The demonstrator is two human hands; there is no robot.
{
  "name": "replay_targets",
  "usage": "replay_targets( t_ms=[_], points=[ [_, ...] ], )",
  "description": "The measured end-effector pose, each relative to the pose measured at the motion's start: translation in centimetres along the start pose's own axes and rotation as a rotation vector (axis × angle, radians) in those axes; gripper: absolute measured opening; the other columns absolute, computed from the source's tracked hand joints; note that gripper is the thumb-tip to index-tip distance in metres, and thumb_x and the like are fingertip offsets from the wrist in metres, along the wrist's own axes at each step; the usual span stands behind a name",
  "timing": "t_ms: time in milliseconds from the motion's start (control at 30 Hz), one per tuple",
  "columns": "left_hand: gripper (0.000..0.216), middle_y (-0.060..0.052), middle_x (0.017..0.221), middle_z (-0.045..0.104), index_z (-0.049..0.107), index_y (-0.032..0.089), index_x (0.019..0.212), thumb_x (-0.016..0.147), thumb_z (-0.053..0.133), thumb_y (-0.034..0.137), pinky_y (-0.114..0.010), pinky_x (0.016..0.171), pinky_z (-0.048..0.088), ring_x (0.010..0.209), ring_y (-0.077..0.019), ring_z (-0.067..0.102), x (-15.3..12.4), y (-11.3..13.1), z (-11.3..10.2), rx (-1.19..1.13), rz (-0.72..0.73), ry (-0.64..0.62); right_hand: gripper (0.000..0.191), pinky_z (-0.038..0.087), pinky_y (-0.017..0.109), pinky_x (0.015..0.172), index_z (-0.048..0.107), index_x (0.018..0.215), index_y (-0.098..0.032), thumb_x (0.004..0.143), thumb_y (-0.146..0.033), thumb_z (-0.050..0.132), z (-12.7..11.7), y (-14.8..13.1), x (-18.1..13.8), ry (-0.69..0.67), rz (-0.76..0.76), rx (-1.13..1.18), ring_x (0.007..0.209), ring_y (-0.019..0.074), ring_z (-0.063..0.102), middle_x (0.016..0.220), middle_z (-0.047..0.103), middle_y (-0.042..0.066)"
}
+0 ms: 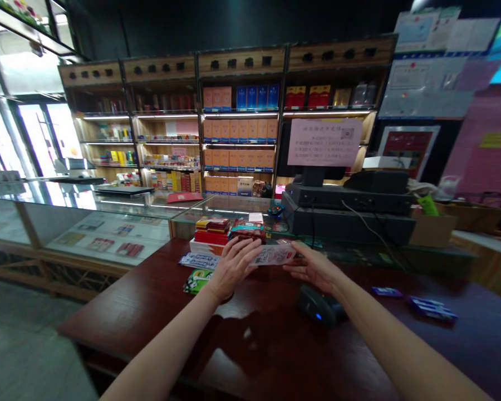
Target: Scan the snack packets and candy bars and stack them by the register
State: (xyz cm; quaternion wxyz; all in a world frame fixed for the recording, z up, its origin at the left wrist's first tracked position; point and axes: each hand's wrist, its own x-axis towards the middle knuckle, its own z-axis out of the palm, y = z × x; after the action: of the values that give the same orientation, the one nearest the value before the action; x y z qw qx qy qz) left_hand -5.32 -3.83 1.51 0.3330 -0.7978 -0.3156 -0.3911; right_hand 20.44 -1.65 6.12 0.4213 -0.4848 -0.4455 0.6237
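Note:
Above the dark red counter (250, 356), a flat pale packet (273, 255) with printed text and a small red mark is stretched between my hands. My left hand (236, 267) lies over its left end, thumb hidden behind the fingers. At the right end, my right hand (313, 268) grips the edge between thumb and fingers. Just behind my left hand sit red packets in a white box (211, 236) and dark red packets (248, 229). Blue-and-white packets (197, 260) and a green packet (196, 281) lie left of it. A black barcode scanner (317, 306) rests below my right hand.
Two purple packets, one small (386, 292) and one larger (432, 309), lie on the right. A black cash-register unit (346, 214) with cables and a pink notice (324, 142) stands behind. Glass display cases (104, 234) extend left. Stocked shelves (240, 117) line the back.

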Motion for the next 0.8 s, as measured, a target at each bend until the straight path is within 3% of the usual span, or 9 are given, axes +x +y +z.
replay_targets(
  t_ms=[233, 400, 500, 600, 700, 800],
  points=[
    [0.059, -0.011, 0.145, 0.055, 0.037, 0.023, 0.145, 0.092, 0.063, 0.021, -0.041, 0.108, 0.046, 0.13, -0.0218, 0.055, -2.1, -2.6, -1.6, 0.004, 0.003, -0.055, 0.021, 0.057, 0.03, 0.077, 0.061, 0.098, -0.02, 0.093, -0.041, 0.062, 4.2, 1.3, 1.3, -0.012, 0.049, 0.202, 0.074, 0.0172, 0.072, 0.076, 0.069, 0.004],
    [0.065, -0.015, 0.153, 0.046, 0.029, 0.023, 0.15, 0.094, 0.06, 0.023, -0.045, 0.109, 0.045, 0.137, -0.0248, 0.048, -3.5, -3.2, -2.6, -0.046, -0.098, -0.085, 0.016, 0.057, 0.027, 0.076, 0.061, 0.097, -0.021, 0.09, -0.036, 0.066, 6.6, 2.4, 1.7, -0.004, 0.026, 0.322, 0.074, 0.0148, 0.071, 0.079, 0.069, 0.002],
    [0.065, -0.015, 0.155, 0.042, 0.024, 0.024, 0.154, 0.096, 0.055, 0.025, -0.048, 0.115, 0.04, 0.144, -0.0252, 0.041, -4.1, -2.6, -3.1, -0.173, -0.255, -0.06, 0.021, 0.056, 0.025, 0.073, 0.061, 0.089, -0.022, 0.082, -0.035, 0.076, 7.9, 3.4, 2.0, 0.025, -0.074, 0.373, 0.074, 0.0138, 0.07, 0.082, 0.07, 0.001],
    [0.063, -0.012, 0.159, 0.036, 0.023, 0.026, 0.156, 0.099, 0.05, 0.029, -0.048, 0.12, 0.031, 0.148, -0.0248, 0.033, -4.5, -1.7, -3.3, -0.38, -0.541, 0.007, 0.033, 0.055, 0.023, 0.073, 0.061, 0.082, -0.02, 0.069, -0.039, 0.085, 9.6, 4.6, 2.4, 0.09, -0.214, 0.403, 0.076, 0.0135, 0.069, 0.081, 0.071, 0.001],
    [0.068, -0.011, 0.163, 0.029, 0.02, 0.026, 0.157, 0.097, 0.051, 0.038, -0.046, 0.125, 0.019, 0.15, -0.0256, 0.027, -4.9, -1.2, -3.3, -0.585, -0.801, 0.091, 0.043, 0.056, 0.027, 0.076, 0.063, 0.087, -0.02, 0.06, -0.044, 0.087, 11.2, 5.7, 2.7, 0.137, -0.335, 0.37, 0.083, 0.0162, 0.069, 0.083, 0.071, 0.001],
    [0.074, -0.011, 0.164, 0.024, 0.015, 0.026, 0.158, 0.096, 0.052, 0.046, -0.045, 0.125, 0.017, 0.152, -0.025, 0.023, -5.5, -1.4, -3.7, -0.726, -0.941, 0.124, 0.047, 0.056, 0.031, 0.08, 0.064, 0.09, -0.02, 0.057, -0.045, 0.087, 12.5, 6.4, 2.7, 0.181, -0.46, 0.259, 0.088, 0.0194, 0.069, 0.088, 0.071, 0.003]
  ],
)
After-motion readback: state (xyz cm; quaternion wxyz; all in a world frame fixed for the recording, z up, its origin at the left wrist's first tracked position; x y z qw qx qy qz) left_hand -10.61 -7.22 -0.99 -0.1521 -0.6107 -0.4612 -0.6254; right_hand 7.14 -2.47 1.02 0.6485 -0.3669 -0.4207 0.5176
